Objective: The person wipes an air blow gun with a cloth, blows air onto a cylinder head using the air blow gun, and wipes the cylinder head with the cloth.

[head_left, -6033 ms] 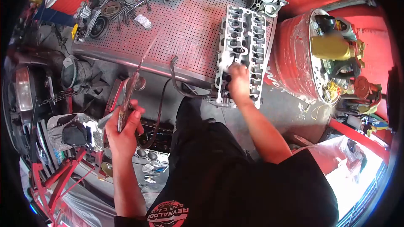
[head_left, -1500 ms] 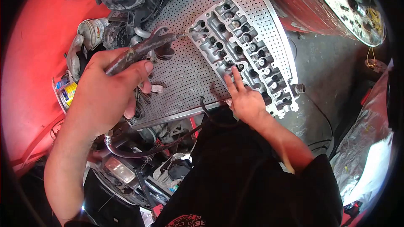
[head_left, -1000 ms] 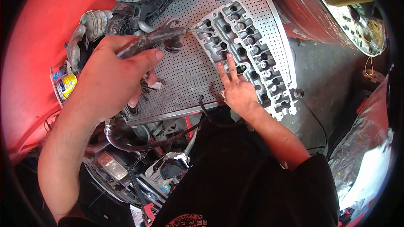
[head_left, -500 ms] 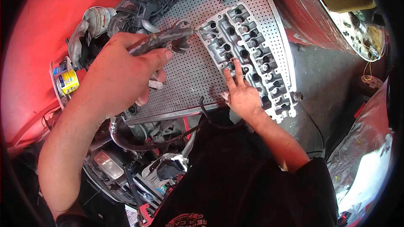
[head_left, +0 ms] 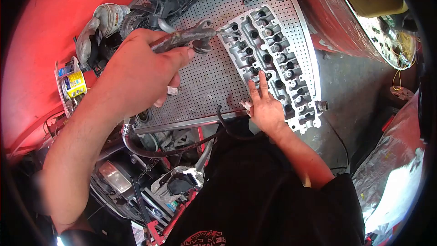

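Left hand grips the dark tool, tip pointing at the metal cylinder head on the perforated surface! Right hand lays two fingers across; can't tell whether the rest clutch that pale scrap. A slipping tool could jab those fingers.

Cylinder head lies along counter's right edge. Left grip wrapped round dark tool, pointing at head's far-left corner. Right grip: two fingers extended over head's left side.
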`<state>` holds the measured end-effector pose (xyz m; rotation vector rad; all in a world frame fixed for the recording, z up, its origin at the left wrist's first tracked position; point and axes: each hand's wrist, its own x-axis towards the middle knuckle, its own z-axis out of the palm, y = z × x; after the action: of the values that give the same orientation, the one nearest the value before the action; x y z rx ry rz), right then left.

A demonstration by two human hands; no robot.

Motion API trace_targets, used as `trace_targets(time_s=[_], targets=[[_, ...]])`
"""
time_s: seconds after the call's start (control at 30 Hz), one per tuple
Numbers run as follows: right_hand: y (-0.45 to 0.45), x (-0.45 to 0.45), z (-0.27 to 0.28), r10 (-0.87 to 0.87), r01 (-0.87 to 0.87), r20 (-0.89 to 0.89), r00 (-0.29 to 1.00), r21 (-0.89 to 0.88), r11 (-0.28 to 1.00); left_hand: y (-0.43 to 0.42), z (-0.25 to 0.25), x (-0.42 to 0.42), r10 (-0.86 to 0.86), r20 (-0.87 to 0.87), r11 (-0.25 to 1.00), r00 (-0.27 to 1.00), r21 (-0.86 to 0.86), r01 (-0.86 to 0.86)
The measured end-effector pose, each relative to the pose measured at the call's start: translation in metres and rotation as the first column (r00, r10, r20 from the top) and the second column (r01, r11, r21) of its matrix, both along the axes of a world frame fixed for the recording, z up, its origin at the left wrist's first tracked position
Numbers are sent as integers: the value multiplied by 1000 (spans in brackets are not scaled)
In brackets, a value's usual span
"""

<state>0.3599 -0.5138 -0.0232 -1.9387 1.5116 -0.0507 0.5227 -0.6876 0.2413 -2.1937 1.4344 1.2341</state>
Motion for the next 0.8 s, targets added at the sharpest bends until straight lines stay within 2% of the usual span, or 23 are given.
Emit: trace_targets(time_s=[0.03,0.1,0.13,0.17,0.2,0.27,0.3,0.33,0.37,0.4,0.43,0.47,0.6,0.67,0.8], targets=[[-1,1,4,3,-3,-1,1000,-4,1000,3,0,3,3,-1,1000,1000,-4,-3],[-5,4,18,-87,79,60,994,122,989,14,-2,9,20,-110,1000,994,-17,-22],[-3,8,21,-142,140,155,978,26,990,25,-2,12,18,-111,1000,994,-21,-20],[-2,12,29,-148,146,153,977,28,989,43,-1,17,60,-134,997,989,-45,-66],[-3,16,43,-195,217,275,941,-50,975,62,0,21,99,-159,992,982,-62,-110],[-2,27,52,-203,351,477,855,-245,904,107,-1,32,18,-115,987,993,-159,-37],[-4,33,54,-178,368,520,835,-288,884,133,-10,39,9,-134,975,991,-219,-38],[-6,40,55,-155,353,511,846,-316,881,152,-17,44,-1,-153,961,988,-275,-42],[-7,45,56,-130,335,500,856,-346,877,161,-17,43,-8,-162,964,987,-264,-35],[-10,49,56,-137,338,493,859,-345,876,167,-18,41,55,-206,974,977,-206,-98],[-13,53,56,-116,305,504,856,-310,901,169,-19,39,120,-245,976,962,-149,-160],[-17,55,55,-93,269,518,851,-276,923,168,-18,39,57,-253,987,966,-133,-93],[-22,51,55,-156,306,531,833,-206,929,156,-20,38,139,-239,982,961,-90,-165],[-23,48,51,-184,318,524,832,-176,932,144,-17,30,60,-207,995,976,-66,-76],[-27,42,49,-250,362,513,821,-130,923,133,-18,20,23,-223,998,975,-51,-36]])
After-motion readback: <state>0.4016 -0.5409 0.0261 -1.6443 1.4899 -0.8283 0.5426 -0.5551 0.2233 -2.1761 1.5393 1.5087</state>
